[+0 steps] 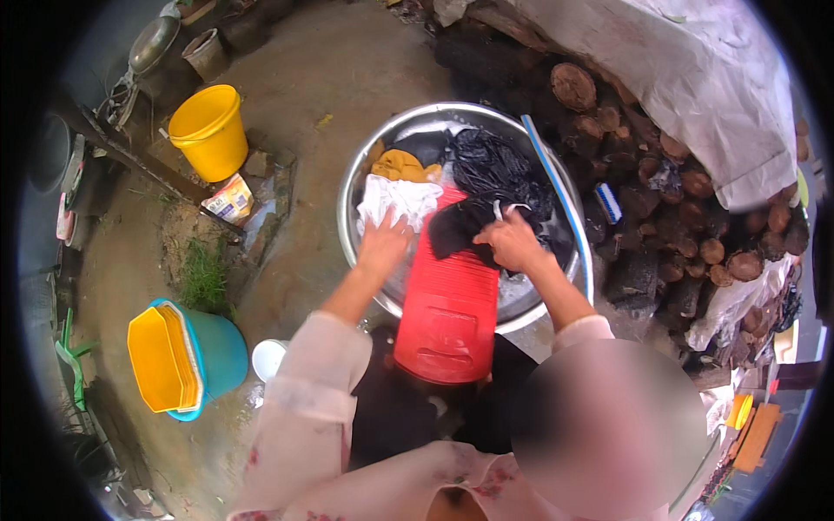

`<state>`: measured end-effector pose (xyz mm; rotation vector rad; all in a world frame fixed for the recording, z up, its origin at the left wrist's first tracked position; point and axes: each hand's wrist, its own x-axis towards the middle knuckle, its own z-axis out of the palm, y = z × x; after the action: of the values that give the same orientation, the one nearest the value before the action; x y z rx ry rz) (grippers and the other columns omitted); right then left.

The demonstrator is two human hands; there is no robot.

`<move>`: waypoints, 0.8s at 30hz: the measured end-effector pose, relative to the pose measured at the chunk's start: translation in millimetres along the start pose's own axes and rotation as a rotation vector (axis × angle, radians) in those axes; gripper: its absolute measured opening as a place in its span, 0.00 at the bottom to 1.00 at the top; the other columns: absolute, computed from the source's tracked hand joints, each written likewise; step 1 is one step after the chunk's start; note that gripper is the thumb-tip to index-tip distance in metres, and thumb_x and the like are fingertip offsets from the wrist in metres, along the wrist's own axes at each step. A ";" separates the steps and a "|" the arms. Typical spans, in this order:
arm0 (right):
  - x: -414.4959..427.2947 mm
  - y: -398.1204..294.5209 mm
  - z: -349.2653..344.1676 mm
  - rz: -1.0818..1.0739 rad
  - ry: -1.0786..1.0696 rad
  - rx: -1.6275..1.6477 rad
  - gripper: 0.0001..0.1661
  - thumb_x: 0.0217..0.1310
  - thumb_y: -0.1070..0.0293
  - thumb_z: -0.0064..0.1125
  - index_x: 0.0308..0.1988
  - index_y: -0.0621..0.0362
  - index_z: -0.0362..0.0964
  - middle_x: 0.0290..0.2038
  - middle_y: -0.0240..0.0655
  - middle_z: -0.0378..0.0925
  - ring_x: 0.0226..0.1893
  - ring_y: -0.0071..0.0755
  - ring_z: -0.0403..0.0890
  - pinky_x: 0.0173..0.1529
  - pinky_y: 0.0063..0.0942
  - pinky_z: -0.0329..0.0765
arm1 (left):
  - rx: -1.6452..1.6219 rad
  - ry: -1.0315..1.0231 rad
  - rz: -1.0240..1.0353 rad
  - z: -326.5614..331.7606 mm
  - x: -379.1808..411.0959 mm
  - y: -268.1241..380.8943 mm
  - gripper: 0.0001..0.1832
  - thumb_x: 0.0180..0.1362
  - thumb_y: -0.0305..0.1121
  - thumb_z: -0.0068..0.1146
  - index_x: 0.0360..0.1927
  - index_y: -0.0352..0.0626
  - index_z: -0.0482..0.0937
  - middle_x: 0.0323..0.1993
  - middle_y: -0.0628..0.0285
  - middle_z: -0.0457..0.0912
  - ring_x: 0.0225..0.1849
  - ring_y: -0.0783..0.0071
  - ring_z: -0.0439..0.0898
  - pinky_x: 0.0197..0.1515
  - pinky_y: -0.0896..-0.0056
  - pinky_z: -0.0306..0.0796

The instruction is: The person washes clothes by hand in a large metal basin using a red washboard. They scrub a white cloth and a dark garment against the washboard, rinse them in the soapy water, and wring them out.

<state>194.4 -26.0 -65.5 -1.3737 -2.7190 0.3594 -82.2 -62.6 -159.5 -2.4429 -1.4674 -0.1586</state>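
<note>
A red plastic washboard (449,312) leans into a round metal basin (348,195) of soapy water. Over its ribs lies a black cloth with white trim (456,225). My right hand (511,241) is on this cloth at its right side; part of the grip is hidden. My left hand (388,247) touches a bunched white cloth (397,195) left of the board, its fingers apart. Behind the white cloth lies a mustard-yellow cloth (399,166). More dark wet fabric (492,163) fills the basin's far right. A blue-and-white striped hose (560,189) hangs over the right rim.
At the left stand a yellow bucket (208,133), a teal tub (225,355) with stacked yellow containers (159,358), and a small white container (268,359). Stacked firewood (690,215) lies right, partly under plastic sheeting (710,84), with a blue-and-white brush (608,203) near it.
</note>
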 end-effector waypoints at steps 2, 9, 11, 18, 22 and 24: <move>-10.1 15.4 24.8 0.137 0.092 0.298 0.15 0.60 0.66 0.56 0.48 0.52 0.77 0.35 0.46 0.82 0.37 0.48 0.84 0.43 0.41 0.80 | -0.621 -0.147 -0.663 -44.9 -34.1 34.2 0.16 0.64 0.41 0.48 0.46 0.43 0.82 0.46 0.53 0.80 0.52 0.44 0.78 0.53 0.49 0.72; -24.9 -25.6 26.8 0.076 -0.126 0.466 0.15 0.63 0.67 0.57 0.49 0.54 0.76 0.39 0.45 0.83 0.40 0.48 0.84 0.45 0.38 0.79 | -1.011 -0.242 -1.017 -84.0 -243.2 49.5 0.15 0.62 0.41 0.49 0.31 0.39 0.80 0.33 0.46 0.83 0.37 0.43 0.81 0.42 0.48 0.74; -28.5 -29.8 31.6 0.069 -0.120 0.541 0.14 0.63 0.68 0.57 0.49 0.56 0.76 0.39 0.45 0.83 0.39 0.47 0.85 0.44 0.36 0.79 | -1.134 -0.274 -1.273 -81.3 -300.4 48.5 0.15 0.62 0.39 0.49 0.30 0.39 0.81 0.28 0.50 0.84 0.33 0.52 0.84 0.39 0.54 0.75; -33.9 -45.0 29.7 0.157 -0.196 0.687 0.11 0.66 0.73 0.54 0.46 0.62 0.77 0.33 0.38 0.81 0.30 0.28 0.82 0.38 0.27 0.78 | -0.697 -0.226 -1.515 30.5 -458.2 -30.9 0.15 0.57 0.40 0.58 0.42 0.42 0.82 0.36 0.48 0.85 0.41 0.48 0.84 0.45 0.55 0.76; -40.7 -32.4 26.9 0.244 -0.138 0.791 0.10 0.66 0.73 0.54 0.46 0.62 0.77 0.34 0.36 0.82 0.32 0.26 0.82 0.39 0.25 0.79 | -0.615 -0.467 -1.389 114.7 -472.6 -40.0 0.31 0.55 0.43 0.61 0.61 0.45 0.71 0.40 0.50 0.85 0.43 0.49 0.83 0.48 0.54 0.76; -51.9 -14.5 30.4 0.289 -0.122 0.706 0.11 0.66 0.71 0.56 0.47 0.61 0.78 0.34 0.37 0.82 0.33 0.25 0.81 0.39 0.25 0.78 | -0.673 -0.583 -1.345 154.6 -452.2 -33.1 0.28 0.55 0.41 0.59 0.60 0.45 0.71 0.38 0.51 0.85 0.41 0.51 0.83 0.45 0.56 0.75</move>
<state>208.8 -81.2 -89.4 -1.5189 -2.1039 1.3017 -334.7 -384.5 -408.7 -1.3537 -3.5396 -0.2266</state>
